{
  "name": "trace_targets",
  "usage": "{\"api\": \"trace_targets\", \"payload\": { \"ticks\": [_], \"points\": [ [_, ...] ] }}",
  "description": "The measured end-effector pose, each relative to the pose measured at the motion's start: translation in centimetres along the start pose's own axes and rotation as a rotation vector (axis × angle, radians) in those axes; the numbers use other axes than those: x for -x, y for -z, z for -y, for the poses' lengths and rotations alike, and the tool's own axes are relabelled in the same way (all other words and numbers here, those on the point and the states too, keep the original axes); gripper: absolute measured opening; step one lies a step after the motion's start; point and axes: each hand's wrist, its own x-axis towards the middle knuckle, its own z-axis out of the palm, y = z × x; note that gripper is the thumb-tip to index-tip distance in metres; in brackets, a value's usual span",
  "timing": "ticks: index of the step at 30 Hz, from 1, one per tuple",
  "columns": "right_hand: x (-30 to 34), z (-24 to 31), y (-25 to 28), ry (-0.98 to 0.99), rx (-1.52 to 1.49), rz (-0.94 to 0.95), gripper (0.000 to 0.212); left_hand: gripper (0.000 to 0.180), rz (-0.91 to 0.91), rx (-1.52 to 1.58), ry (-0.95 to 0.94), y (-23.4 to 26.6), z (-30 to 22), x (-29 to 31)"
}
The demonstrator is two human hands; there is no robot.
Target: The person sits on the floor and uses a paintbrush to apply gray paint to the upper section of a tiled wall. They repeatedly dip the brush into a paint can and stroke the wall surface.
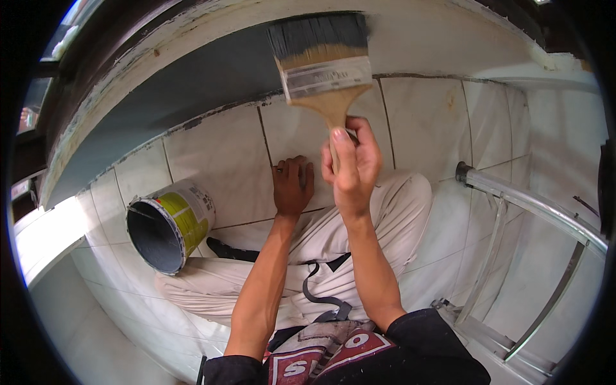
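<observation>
Head view: I take the paint bucket (186, 218) as landmark. Beyond it to the right, the right hand (351, 163) has its fingers wrapped around the paintbrush (327, 76), grey bristles up by the half-grey wall (212, 83). Just right of the bucket, the left hand (293, 186) rests on the tiles (221, 151), fingers loosely bent, apparently holding nothing. I judge grey coating underway; the next move calls for an even stroke over the pale stretch farther from the bucket.
</observation>
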Motion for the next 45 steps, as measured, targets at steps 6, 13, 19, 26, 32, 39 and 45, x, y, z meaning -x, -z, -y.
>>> {"api": "trace_targets", "payload": {
  "ticks": [6, 13, 19, 26, 32, 39, 45],
  "points": [
    [-2.4, -4.1, 1.3, -0.039, 0.112, -0.036, 0.021, 0.019, 0.013, 0.044, 0.028, -0.1, 0.0, 0.1],
    [0.3, -4.5, 3.4, -0.039, 0.25, -0.103, 0.016, 0.019, 0.008, 0.018, 0.034, -0.3, 0.0, 0.0],
    [0.4, -0.6, 2.2, 0.343, 0.272, -0.103, 0.017, 0.018, -0.003, 0.03, 0.036, -0.3, -0.2, -0.2],
    [-2.2, -1.7, 2.1, 0.014, 0.088, -0.031, 0.018, 0.019, -0.01, 0.028, 0.02, -0.3, -0.3, 0.0],
    [1.0, -5.0, 6.0, -0.39, 0.124, -0.099, 0.019, 0.022, 0.009, 0.003, 0.019, -0.1, 0.1, 0.6],
    [4.0, -5.3, 6.3, -0.316, 0.16, -0.09, 0.022, 0.018, 0.029, 0.204, 0.031, 1.0, 0.4, 0.2],
    [0.8, -1.1, 1.4, 0.202, 0.152, 0.031, 0.029, 0.019, 0.49, 0.493, 0.319, 6.9, 1.3, 0.1]
  ]
}}
